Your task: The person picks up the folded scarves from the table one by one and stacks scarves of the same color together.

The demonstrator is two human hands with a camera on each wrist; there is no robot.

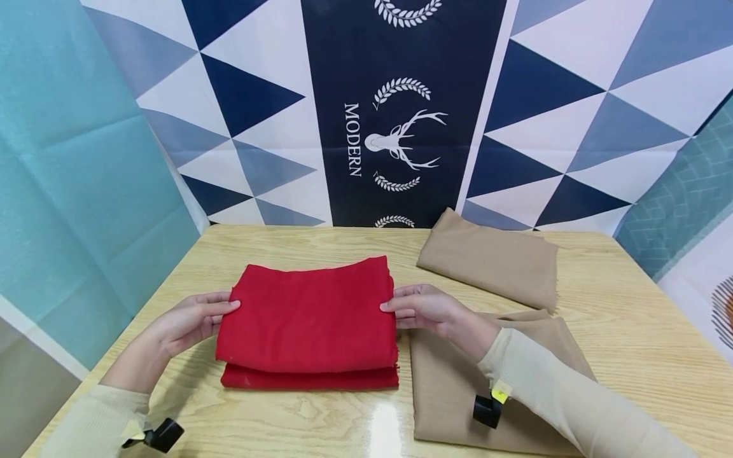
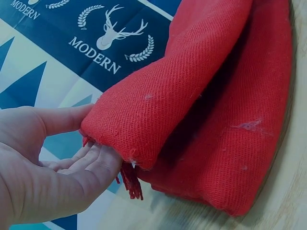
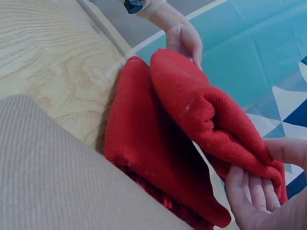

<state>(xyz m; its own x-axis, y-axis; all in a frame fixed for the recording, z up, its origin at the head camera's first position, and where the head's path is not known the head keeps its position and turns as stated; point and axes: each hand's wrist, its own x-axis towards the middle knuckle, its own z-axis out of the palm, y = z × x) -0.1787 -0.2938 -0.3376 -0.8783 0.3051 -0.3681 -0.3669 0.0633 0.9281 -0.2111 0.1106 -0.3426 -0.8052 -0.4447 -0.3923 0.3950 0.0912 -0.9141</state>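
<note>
The red cloth (image 1: 306, 318) lies on the wooden table (image 1: 286, 426) with its long axis running left to right, its upper layer raised between two hands and its lower layer resting beneath; the left hand (image 1: 191, 320) is at the cloth's left end and grasps that edge, thumb on top and fingers underneath; the right hand (image 1: 422, 307) grips the opposite end in the same way, so the cloth spans directly between them and neither hand is nearer, both touching it; a dark gap separates the two layers, though whether they join along the far side I cannot tell; the red fabric is soft and thick, with a visible ribbed weave, rounded folds, specks of pale fuzz (image 2: 252, 125) and a loose fringe (image 2: 132, 184) at the cloth's left end; to the cloth's right lies a smooth, flat tan cloth (image 1: 452, 394), partly under the right forearm; farther back on that same side is a smaller folded tan piece (image 1: 492, 257); behind the red cloth hangs a creased backdrop (image 1: 406, 127) printed with triangles and a deer head.
</note>
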